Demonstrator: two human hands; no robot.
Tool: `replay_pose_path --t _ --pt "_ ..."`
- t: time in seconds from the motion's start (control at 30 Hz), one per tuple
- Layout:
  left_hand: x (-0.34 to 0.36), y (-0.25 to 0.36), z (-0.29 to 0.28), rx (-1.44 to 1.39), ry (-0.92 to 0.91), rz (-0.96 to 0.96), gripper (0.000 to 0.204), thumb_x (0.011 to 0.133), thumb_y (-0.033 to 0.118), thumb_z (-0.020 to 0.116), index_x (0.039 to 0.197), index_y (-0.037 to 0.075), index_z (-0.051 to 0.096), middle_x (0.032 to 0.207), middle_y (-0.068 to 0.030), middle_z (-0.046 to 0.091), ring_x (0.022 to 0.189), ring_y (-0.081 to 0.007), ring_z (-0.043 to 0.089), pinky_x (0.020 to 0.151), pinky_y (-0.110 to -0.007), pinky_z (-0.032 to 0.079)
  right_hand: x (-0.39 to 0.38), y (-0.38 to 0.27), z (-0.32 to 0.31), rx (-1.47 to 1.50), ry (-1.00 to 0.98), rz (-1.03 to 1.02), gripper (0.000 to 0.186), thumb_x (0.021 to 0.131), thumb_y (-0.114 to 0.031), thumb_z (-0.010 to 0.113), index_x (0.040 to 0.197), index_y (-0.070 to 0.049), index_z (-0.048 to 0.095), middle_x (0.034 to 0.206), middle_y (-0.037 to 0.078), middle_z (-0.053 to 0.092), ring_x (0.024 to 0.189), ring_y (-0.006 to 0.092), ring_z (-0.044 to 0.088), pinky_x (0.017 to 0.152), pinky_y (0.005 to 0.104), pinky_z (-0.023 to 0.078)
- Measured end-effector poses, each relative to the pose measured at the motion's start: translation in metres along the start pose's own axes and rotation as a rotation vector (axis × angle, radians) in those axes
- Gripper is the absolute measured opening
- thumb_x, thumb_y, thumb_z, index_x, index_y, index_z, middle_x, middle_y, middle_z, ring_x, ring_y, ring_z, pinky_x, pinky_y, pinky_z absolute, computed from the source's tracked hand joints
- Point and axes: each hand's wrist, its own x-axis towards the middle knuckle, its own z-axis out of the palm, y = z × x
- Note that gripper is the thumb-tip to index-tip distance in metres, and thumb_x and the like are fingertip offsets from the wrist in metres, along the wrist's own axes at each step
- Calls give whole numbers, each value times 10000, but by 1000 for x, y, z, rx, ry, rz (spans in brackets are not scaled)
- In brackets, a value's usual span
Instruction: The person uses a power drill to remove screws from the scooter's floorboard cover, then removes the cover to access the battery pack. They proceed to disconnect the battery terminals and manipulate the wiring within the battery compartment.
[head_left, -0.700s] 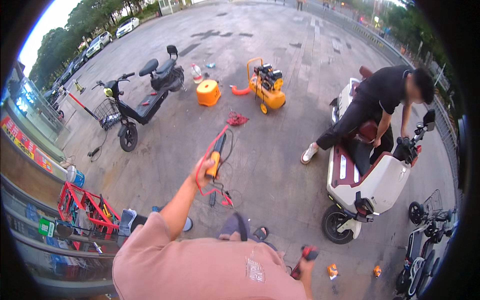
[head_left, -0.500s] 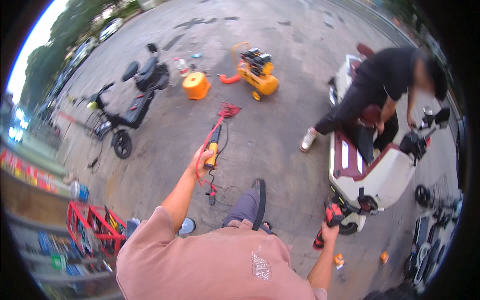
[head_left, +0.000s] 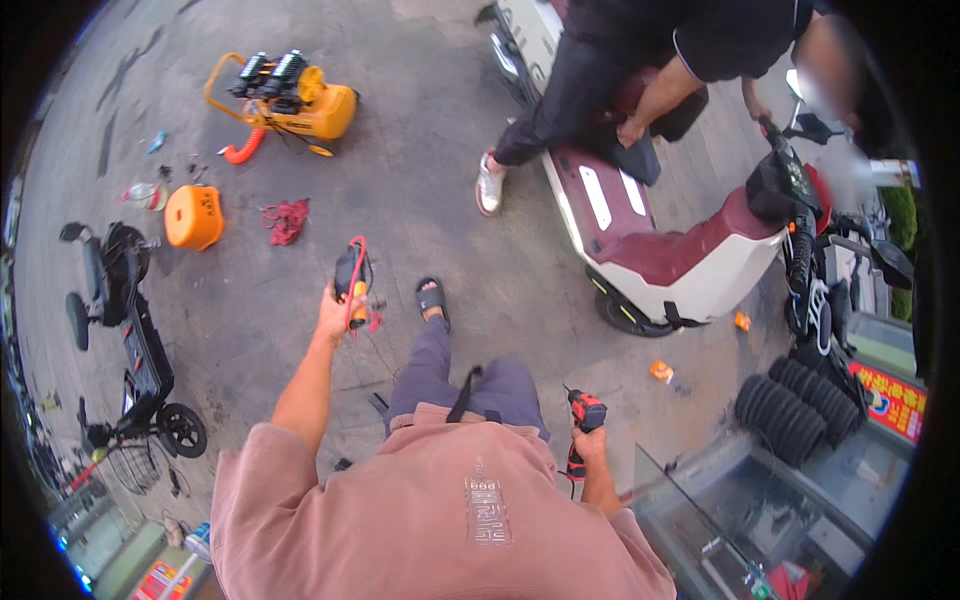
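My left hand (head_left: 333,312) is stretched out ahead, closed around a yellow-and-black handheld tool (head_left: 358,303) with a red cord looping over it. I cannot make out the tool's exact kind. Low on the right, my right hand (head_left: 590,446) grips a red-and-black cordless drill (head_left: 588,410), its thin bit pointing away from me. Ahead to the right stands a white-and-maroon scooter (head_left: 690,300). A person in black (head_left: 615,60) straddles it, one hand near its seat area and the other at the handlebar.
A yellow air compressor (head_left: 328,112), an orange stool (head_left: 192,218) and a red rag (head_left: 287,220) are on the ground ahead left. A black electric bike (head_left: 148,365) stands at left. Black tyres (head_left: 780,420) and a glass case (head_left: 740,540) are at right.
My view has turned right, so the scooter and person sit nearer the middle. The compressor and stool have shifted left. Both hands keep their tools; the glass case and tyres have come into view.
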Motion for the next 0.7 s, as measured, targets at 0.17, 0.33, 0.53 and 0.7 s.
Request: replay_pose_path --t 0.17,0.33,0.53,0.7 --pt "100 33 14 171 129 -27 951 667 192 880 1386 -102 332 1028 -102 594 867 -173 605 757 -303 531 -10 -26 3 119 -2 -6 331 745 -95 620 1067 -50 684 912 87 700 886 196 660 821 347 504" --pt "157 51 26 137 84 -63 956 699 238 836 1420 -82 296 1113 -150 591 900 -212 622 742 -333 525 35 -107 1 398 -38 -139 344 766 -17 614 1107 -31 658 995 51 670 935 179 625 882 316 473" --pt "201 60 42 111 -198 -299 942 750 245 800 1452 -63 253 1107 -135 586 853 -184 597 700 -318 515 165 -201 9 570 51 -231 323 810 22 608 1129 -20 624 1036 24 638 954 174 594 863 310 472" --pt "199 53 74 274 -314 -327 925 752 268 774 1467 -30 268 1265 -171 526 1145 -242 544 933 -353 476 288 -294 9 683 151 -198 168 842 -71 666 1001 -50 618 857 29 625 678 144 608 598 301 489"
